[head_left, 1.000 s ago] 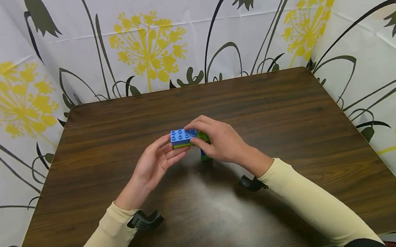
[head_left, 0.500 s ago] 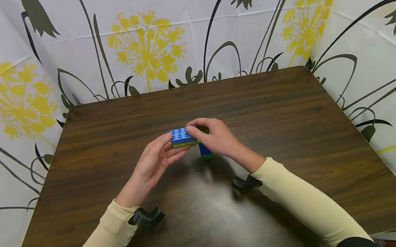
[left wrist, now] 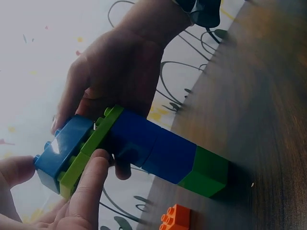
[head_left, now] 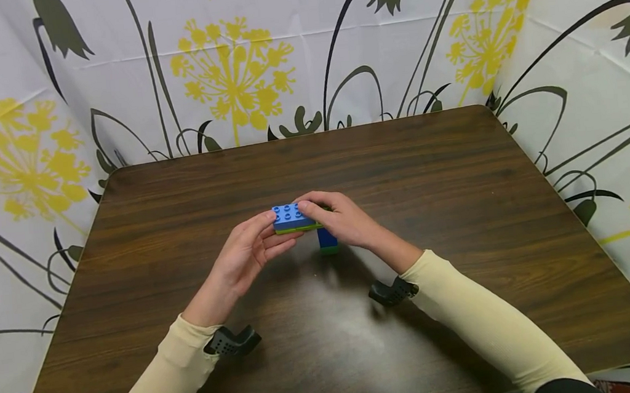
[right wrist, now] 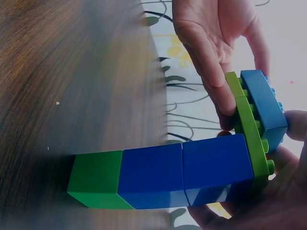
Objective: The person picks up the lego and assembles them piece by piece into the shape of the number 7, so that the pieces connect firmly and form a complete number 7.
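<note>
A light blue toy brick (head_left: 293, 215) sits over lime-green plates (right wrist: 247, 117), whose studs show in a gap beneath it. Under the plates stands a column of two dark blue bricks (right wrist: 153, 175) on a green brick (right wrist: 98, 177), its foot at the table. My left hand (head_left: 242, 261) pinches the left end, thumb on the light blue brick and fingers under the lime plates. From the other side my right hand (head_left: 347, 222) grips the right end, thumb on top of the light blue brick, other fingers partly hidden behind.
An orange brick (left wrist: 175, 218) lies behind the column in the left wrist view, hidden in the head view. The dark wooden table (head_left: 429, 169) meets a flower-patterned curtain (head_left: 304, 55) at its back edge.
My right thumb has moved from the light blue brick's front edge onto its top, and the right hand has shifted slightly, baring more of the column. The left hand has barely moved.
</note>
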`<state>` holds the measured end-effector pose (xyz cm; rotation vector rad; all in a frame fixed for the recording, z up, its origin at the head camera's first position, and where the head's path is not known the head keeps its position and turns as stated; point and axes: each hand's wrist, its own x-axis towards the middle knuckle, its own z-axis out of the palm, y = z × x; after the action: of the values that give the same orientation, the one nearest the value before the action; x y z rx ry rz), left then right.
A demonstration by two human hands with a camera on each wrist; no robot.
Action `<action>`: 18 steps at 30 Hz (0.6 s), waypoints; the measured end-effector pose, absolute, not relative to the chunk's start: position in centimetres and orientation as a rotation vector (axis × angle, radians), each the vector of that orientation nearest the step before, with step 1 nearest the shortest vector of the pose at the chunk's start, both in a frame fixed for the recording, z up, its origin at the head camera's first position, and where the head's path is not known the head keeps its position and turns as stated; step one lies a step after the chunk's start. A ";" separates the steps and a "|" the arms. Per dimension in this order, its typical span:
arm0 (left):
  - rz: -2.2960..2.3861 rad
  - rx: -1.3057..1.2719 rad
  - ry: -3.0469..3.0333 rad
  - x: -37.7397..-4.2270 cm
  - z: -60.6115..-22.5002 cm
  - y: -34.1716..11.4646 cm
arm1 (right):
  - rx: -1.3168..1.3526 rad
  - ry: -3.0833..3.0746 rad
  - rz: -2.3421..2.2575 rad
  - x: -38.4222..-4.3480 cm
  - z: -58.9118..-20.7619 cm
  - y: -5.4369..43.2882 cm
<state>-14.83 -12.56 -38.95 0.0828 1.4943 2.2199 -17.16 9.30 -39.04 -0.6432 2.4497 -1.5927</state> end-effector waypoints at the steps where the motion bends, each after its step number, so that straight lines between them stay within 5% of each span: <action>1: 2.216 0.088 1.500 -14.9 -39.0 -12.6 | -0.652 2.430 -1.600 -17.2 -39.1 9.3; 18: 2.242 0.030 1.504 -14.8 -38.9 -12.5 | -0.701 2.358 -1.606 -17.4 -38.7 9.2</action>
<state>-14.75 -12.54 -38.85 0.0298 1.5041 2.2423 -17.38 9.19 -38.73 -0.7010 2.3578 -1.6062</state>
